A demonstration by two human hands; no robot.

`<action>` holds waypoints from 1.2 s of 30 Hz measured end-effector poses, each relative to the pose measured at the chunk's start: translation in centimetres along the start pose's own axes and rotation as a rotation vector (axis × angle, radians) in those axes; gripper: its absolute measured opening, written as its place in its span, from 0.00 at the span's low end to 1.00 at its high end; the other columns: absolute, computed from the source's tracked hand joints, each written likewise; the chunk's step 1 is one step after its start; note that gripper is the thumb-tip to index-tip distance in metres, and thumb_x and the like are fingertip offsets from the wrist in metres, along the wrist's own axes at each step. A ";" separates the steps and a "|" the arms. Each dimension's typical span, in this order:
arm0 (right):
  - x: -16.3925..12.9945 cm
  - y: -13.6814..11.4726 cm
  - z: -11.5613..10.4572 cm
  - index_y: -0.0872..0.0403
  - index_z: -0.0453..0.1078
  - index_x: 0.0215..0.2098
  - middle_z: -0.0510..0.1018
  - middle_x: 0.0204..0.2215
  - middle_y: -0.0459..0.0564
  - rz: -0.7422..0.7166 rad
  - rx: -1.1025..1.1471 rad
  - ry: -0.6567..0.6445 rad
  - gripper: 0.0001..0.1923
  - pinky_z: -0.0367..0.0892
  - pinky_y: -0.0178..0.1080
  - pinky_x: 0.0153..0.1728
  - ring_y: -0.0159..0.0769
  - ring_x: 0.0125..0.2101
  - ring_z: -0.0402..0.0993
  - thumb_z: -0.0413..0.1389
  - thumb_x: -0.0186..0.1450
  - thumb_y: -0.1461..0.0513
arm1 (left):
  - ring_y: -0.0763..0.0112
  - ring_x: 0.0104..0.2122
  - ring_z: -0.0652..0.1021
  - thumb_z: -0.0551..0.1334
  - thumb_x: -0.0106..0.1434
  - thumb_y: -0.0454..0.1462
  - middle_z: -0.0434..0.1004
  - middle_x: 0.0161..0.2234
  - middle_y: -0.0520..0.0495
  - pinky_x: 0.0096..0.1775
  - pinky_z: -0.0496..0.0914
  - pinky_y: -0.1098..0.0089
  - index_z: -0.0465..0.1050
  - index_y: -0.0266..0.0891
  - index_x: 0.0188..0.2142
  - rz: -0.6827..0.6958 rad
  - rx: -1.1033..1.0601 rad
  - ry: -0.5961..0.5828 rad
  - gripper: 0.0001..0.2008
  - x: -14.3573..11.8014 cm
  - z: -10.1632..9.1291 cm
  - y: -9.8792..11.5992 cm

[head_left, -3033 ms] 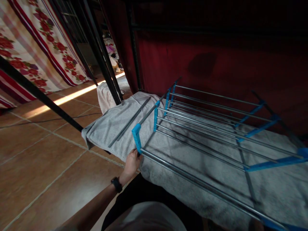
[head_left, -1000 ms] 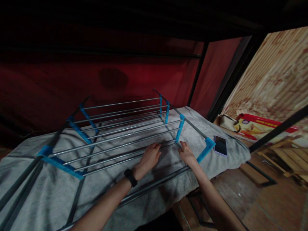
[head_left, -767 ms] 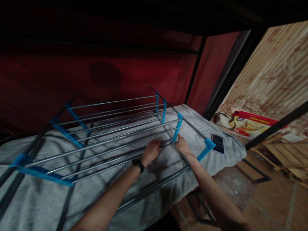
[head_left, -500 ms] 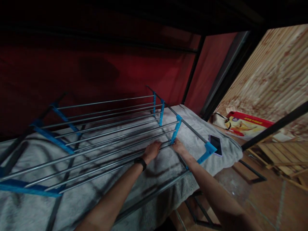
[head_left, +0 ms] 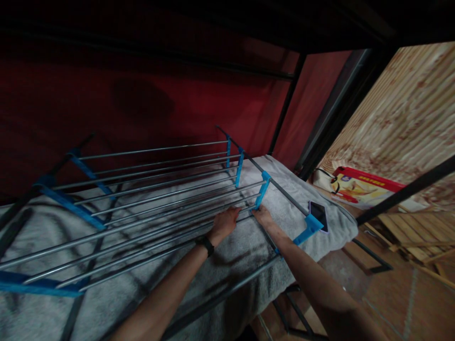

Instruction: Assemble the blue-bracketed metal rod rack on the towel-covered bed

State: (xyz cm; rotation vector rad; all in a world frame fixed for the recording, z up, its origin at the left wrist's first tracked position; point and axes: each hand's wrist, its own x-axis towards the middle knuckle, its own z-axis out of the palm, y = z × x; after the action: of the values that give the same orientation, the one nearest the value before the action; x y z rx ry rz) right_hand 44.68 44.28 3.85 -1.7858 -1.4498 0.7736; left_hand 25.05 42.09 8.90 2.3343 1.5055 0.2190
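A metal rack (head_left: pixel 149 189) of grey rods joined by blue plastic brackets lies flat on a grey towel (head_left: pixel 231 251) spread over a low surface. My left hand (head_left: pixel 224 221), with a black watch on its wrist, curls around one of the near rods. My right hand (head_left: pixel 262 217) grips the rod end just below a blue bracket (head_left: pixel 263 188) on the rack's right side. Both hands sit close together near the right end of the rack.
A phone (head_left: pixel 319 215) lies on the towel's right corner beside another blue bracket (head_left: pixel 307 228). A red-and-yellow box (head_left: pixel 359 185) and wooden slats (head_left: pixel 415 232) lie on the floor at right. A red cloth wall (head_left: pixel 177 104) and black frame posts (head_left: pixel 284 113) stand behind.
Three seconds ago only my left hand held the rack's left corner; since then I have turned to its right end. Over the last second both hands slid forward onto the rod by the bracket.
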 end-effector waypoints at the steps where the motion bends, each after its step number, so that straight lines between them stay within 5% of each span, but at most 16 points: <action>1: 0.0 -0.2 0.0 0.53 0.74 0.45 0.82 0.35 0.49 -0.002 0.004 0.017 0.17 0.71 0.38 0.42 0.41 0.40 0.78 0.55 0.57 0.62 | 0.61 0.55 0.76 0.50 0.72 0.34 0.72 0.59 0.47 0.53 0.71 0.63 0.65 0.47 0.63 0.001 0.001 0.004 0.21 -0.1 -0.2 0.1; 9: 0.0 -1.1 -0.2 0.52 0.71 0.47 0.82 0.39 0.49 -0.004 0.014 0.110 0.17 0.70 0.38 0.46 0.38 0.42 0.77 0.52 0.60 0.63 | 0.60 0.54 0.76 0.50 0.72 0.34 0.73 0.58 0.46 0.51 0.72 0.62 0.65 0.48 0.63 -0.014 0.032 0.020 0.22 -0.2 -0.8 0.6; 31: -0.3 -1.5 -0.4 0.54 0.72 0.46 0.81 0.43 0.53 0.031 -0.096 0.074 0.12 0.68 0.36 0.48 0.39 0.47 0.76 0.53 0.65 0.66 | 0.59 0.47 0.79 0.47 0.71 0.31 0.76 0.54 0.44 0.47 0.72 0.64 0.65 0.49 0.63 0.023 0.094 0.021 0.25 0.0 -0.7 0.5; 36: 0.0 -1.1 -0.2 0.57 0.71 0.48 0.78 0.44 0.51 0.019 -0.084 0.000 0.11 0.72 0.44 0.47 0.37 0.43 0.76 0.56 0.69 0.60 | 0.58 0.59 0.70 0.47 0.68 0.26 0.69 0.61 0.41 0.61 0.63 0.59 0.62 0.42 0.65 0.086 0.125 0.084 0.28 -1.7 -0.4 1.2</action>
State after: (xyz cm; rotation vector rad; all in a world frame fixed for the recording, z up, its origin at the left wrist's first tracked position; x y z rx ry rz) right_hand 44.24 44.34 4.89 -1.8648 -1.4877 0.7315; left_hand 25.20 40.21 9.81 2.5208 1.4985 0.2546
